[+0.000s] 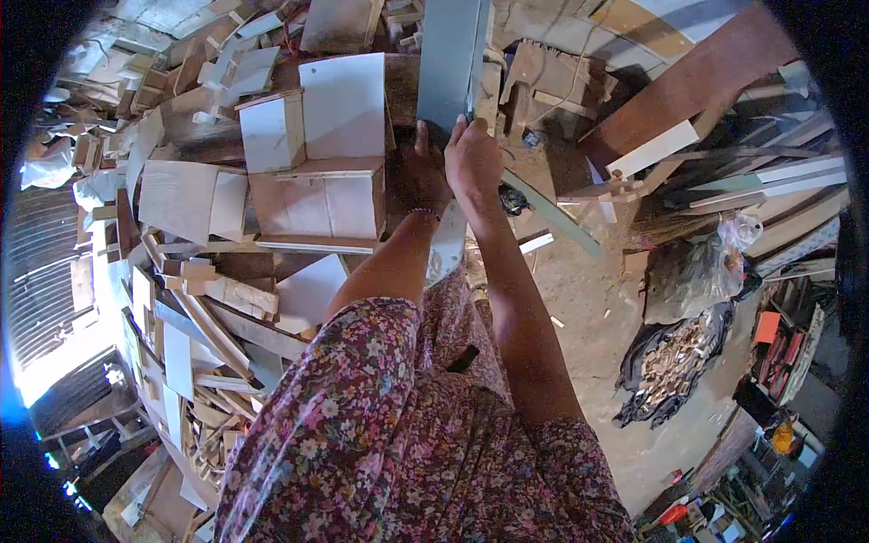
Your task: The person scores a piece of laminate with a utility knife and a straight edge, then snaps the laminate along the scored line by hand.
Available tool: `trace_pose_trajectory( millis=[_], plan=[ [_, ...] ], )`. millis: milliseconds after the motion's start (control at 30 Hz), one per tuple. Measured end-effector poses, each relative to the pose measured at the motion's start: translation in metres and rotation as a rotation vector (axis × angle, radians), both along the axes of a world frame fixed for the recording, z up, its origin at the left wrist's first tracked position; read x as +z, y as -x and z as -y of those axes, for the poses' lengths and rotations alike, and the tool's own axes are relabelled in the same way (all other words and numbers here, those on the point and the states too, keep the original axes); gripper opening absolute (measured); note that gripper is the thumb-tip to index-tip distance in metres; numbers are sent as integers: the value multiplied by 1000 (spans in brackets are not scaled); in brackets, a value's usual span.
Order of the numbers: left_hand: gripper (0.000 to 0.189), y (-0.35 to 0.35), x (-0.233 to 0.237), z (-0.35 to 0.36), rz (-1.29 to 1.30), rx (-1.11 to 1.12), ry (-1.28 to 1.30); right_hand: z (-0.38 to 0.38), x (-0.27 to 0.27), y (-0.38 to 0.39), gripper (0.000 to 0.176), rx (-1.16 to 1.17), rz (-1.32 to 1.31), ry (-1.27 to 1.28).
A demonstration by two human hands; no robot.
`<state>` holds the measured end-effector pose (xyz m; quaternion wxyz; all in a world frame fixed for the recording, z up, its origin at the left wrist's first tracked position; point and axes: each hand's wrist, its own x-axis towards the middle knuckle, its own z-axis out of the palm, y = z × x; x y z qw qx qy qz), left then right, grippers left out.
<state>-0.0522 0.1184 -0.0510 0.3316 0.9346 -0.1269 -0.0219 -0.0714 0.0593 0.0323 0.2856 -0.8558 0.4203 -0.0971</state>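
A long grey board (453, 59) stretches away from me at the top of the head view. My left hand (418, 176), in shadow and with a bracelet at the wrist, is closed on its near end, thumb lying on the face. At the near right corner my right hand (473, 165) is closed on the board's edge, its fingers curled in and largely hidden. Left of the hands sits a box-like wooden piece (317, 195) with pale panels and open compartments.
Wood offcuts (217, 317) are heaped on the left. A brown plank (679, 86) leans at the upper right. A dark cloth with wood chips (674, 362) and a clear plastic bag (683, 276) lie on the dirt floor (593, 462), right. A narrow green strip (557, 217) lies near my right arm.
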Motion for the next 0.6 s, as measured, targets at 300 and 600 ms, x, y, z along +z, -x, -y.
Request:
trace_pose_trajectory(
  millis=[300,600],
  plan=[
    [44,-8,-41,-3,341,-137,-62,-15,-8,41,29,34,-1,-14],
    [39,-1,41,5,-759,-40,1340,4,9,-1,31,13,65,2]
  ],
)
